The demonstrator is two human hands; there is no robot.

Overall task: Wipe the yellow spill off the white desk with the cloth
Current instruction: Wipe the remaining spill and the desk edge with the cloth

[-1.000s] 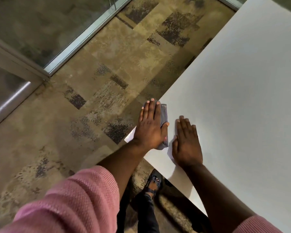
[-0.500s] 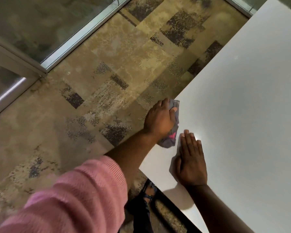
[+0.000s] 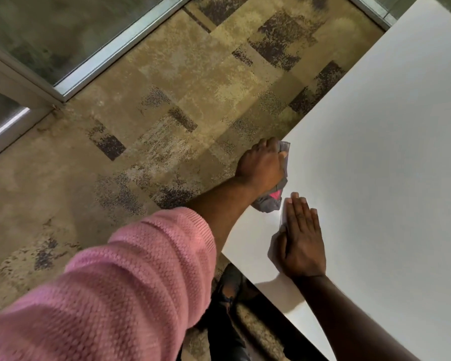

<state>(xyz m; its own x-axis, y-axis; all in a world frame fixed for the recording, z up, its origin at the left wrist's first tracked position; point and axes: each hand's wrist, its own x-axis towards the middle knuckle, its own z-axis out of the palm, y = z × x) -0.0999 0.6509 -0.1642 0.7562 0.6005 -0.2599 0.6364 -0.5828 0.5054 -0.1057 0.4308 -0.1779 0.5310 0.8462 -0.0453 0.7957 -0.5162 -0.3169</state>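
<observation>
A grey cloth with a pink patch is bunched at the left edge of the white desk. My left hand is curled around it and grips it, knuckles over the desk's edge. Just behind it, my right hand lies flat on the desk with the fingers together and holds nothing. No yellow spill shows on the desk surface around the hands.
Patterned brown carpet fills the left of the view. A glass wall with a metal frame runs along the far left. My dark shoe stands under the desk's near corner.
My left hand went from lying flat on the cloth to curling shut around it and bunching it up at the desk's edge. The right hand has stayed flat on the desk.
</observation>
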